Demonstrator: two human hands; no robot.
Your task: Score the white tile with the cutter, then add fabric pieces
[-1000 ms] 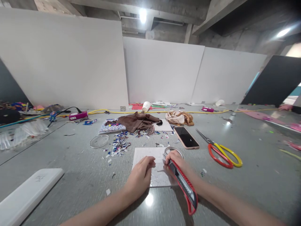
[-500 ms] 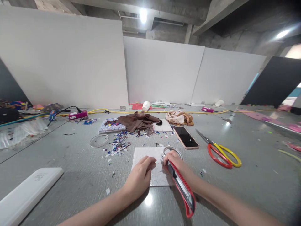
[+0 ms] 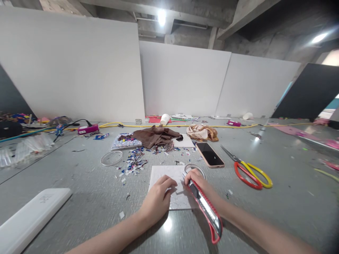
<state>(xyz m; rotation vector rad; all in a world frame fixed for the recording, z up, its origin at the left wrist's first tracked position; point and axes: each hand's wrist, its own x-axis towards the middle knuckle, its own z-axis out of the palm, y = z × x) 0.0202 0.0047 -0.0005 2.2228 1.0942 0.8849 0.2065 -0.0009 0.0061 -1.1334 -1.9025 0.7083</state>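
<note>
A white square board (image 3: pixel 162 171) lies on the grey table in front of me. My left hand (image 3: pixel 158 195) rests on its left part, fingers bent and close together, thumb a little apart. My right hand (image 3: pixel 202 185) is closed around a red utility knife (image 3: pixel 208 208), whose handle end points back toward me. The knife's front end is over the board, and a thin grey sliver shows beneath it; I cannot tell whether that is the blade. Behind my right fingers, a pale ring (image 3: pixel 199 167), like a tape roll, overlaps the board's far right corner.
Right of the board lie a phone (image 3: pixel 210 155) and scissors (image 3: pixel 247 173) with red and yellow handles. Scraps (image 3: pixel 134 162), a clear ring (image 3: pixel 111 158), brown cloth (image 3: pixel 156 137) and a beige cloth (image 3: pixel 202 133) are farther back. A white power bank-like block (image 3: pixel 34 215) is at left.
The knife's handle end has swung slightly to the right and tilted in my right hand. My left fingertips have shifted slightly right on the board.
</note>
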